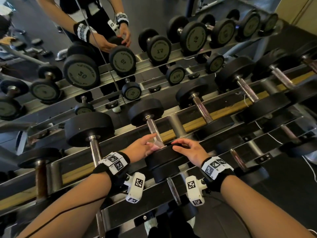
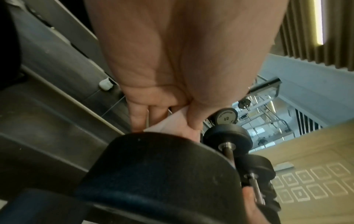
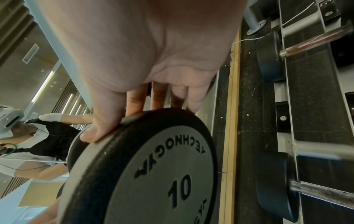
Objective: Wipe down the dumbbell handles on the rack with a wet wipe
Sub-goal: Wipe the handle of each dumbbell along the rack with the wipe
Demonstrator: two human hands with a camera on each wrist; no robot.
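A black 10 kg dumbbell (image 1: pixel 145 111) lies on the top tier of the rack (image 1: pixel 223 109), its steel handle (image 1: pixel 151 125) running toward me. My left hand (image 1: pixel 151 143) pinches a pale wet wipe (image 1: pixel 157 146) against the near end of that handle. The left wrist view shows the wipe (image 2: pixel 172 122) held between thumb and fingers just behind the near head (image 2: pixel 162 174). My right hand (image 1: pixel 178 146) grips the rim of the near head (image 1: pixel 164 157). In the right wrist view its fingers (image 3: pixel 134 103) curl over the top of the head (image 3: pixel 153 166) marked 10.
More dumbbells lie on the same tier to the left (image 1: pixel 89 127) and right (image 1: pixel 200 107). A lower tier holds another dumbbell (image 1: pixel 173 188) under my wrists. Behind the rack a mirror (image 1: pixel 85 71) reflects the dumbbells and the person.
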